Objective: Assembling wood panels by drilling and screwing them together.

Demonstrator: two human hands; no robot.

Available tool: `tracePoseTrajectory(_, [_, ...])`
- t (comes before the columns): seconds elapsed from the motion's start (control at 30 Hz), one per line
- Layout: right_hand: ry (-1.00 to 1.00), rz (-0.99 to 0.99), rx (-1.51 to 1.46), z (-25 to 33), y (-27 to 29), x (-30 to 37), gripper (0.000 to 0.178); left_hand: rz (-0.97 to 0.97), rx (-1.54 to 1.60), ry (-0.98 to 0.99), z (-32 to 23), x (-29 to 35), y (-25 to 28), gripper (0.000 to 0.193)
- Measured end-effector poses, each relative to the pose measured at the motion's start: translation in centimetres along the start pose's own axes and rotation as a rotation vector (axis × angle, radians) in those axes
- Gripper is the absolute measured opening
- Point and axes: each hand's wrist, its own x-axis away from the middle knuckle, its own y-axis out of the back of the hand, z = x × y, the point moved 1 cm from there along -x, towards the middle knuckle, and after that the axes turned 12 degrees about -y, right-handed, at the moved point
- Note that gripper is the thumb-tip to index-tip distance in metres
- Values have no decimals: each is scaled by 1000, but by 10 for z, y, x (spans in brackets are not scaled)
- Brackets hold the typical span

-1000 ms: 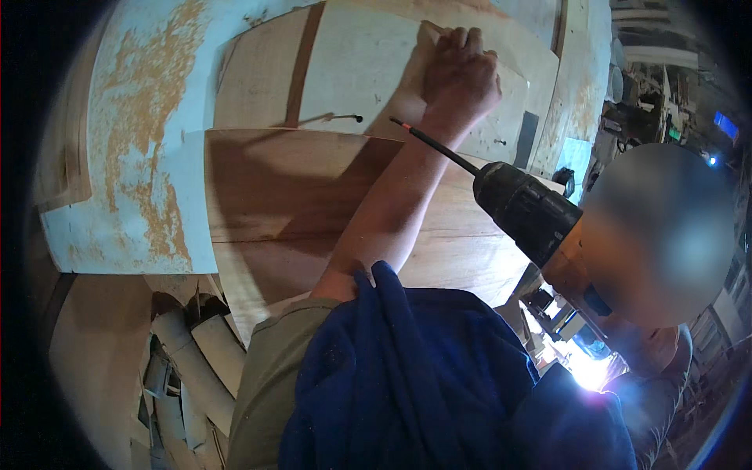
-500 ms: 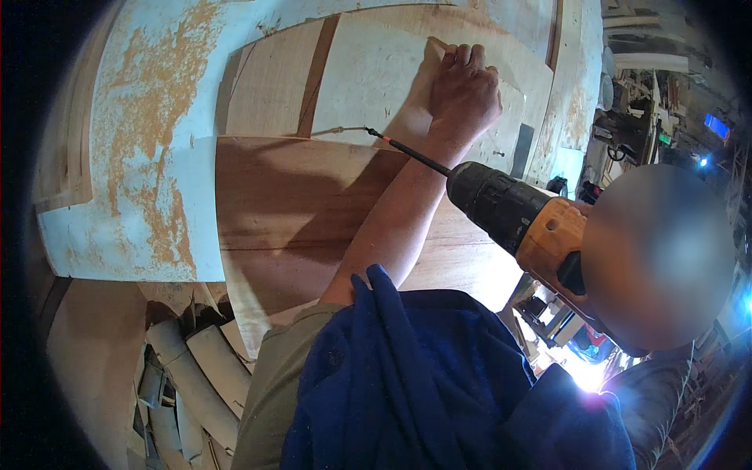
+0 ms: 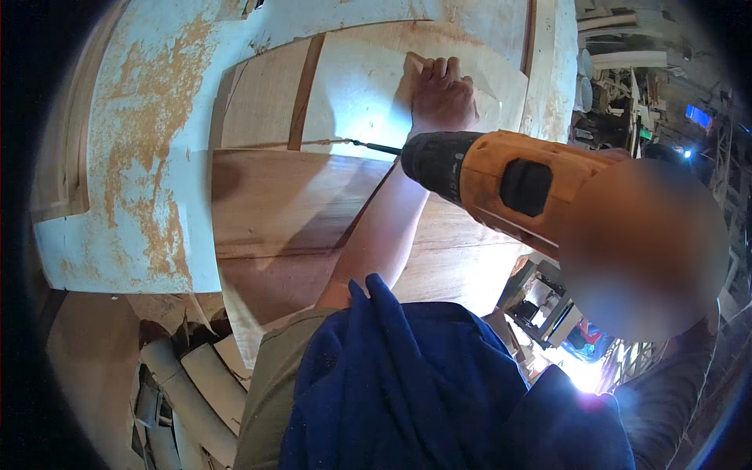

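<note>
Worktop (image 3: 66,254) of pale blue, worn through in tan patches, fills the left and far sides, with a cluttered, dim workshop beyond its right edge and a white-violet glare (image 3: 583,372) at lower right. On it lies a pale wooden panel (image 3: 368,63), and a reddish-brown sheet (image 3: 274,223) adjoins the panel's near edge. There the bit (image 3: 382,148) of an orange-and-black drill (image 3: 505,176) points left. The left hand (image 3: 444,98), fingers curled, rests on the panel towards its far edge; whether it grips anything is unclear. Blur covers the drill's rear, so the right hand's grip cannot be told. Tan tubes (image 3: 188,380) lie heaped below the worktop's near left corner, their insides unclear.
</note>
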Motion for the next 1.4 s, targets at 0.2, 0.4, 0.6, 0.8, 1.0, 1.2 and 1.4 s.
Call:
tracePoseTrajectory(0.2, [110,-70,710,-2,3,-1,9,43,-4,51,-2,-6,1,20])
tracePoseTrajectory(0.4, [222,-131,1399,-3,4,0,12,117,70,58,-2,-5,-2,22])
tracePoseTrajectory(0.6, [332,-181,2074,-3,5,3,14,52,33,51,1,-1,-15,23])
tracePoseTrajectory(0.8, [256,-217,2549,12,-87,26,17,121,28,16,4,-6,-7,24])
tracePoseTrajectory(1.0, [-156,-267,3043,39,-74,3,18,111,-2,-9,11,8,-13,24])
tracePoseTrajectory(1.2, [-911,-669,3524,1,10,-39,20,10,-17,-83,6,-15,-35,20])
tracePoseTrajectory(1.4, [-1844,-1296,3686,-126,80,-28,26,-39,-61,35,42,25,-54,27])
